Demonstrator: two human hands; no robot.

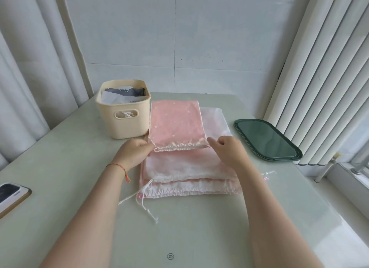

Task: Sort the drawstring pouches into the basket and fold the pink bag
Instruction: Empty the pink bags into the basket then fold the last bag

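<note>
A pink drawstring bag point(176, 124) with small white dots lies on top of a pile of pouches at the table's centre. My left hand point(132, 153) pinches its gathered near-left corner. My right hand point(227, 150) pinches the near-right corner by the drawstring loop. Under it lie a white pouch point(185, 168) and a larger pink and white pouch point(189, 187) whose white cords point(143, 201) trail toward me. The cream basket point(121, 126) stands just left of the pink bag and holds grey and white pouches point(121, 95).
A dark green tray point(267, 140) lies at the right, near the blinds. A phone point(10, 195) rests at the table's left edge. Curtains hang on the left and a wall stands behind the table.
</note>
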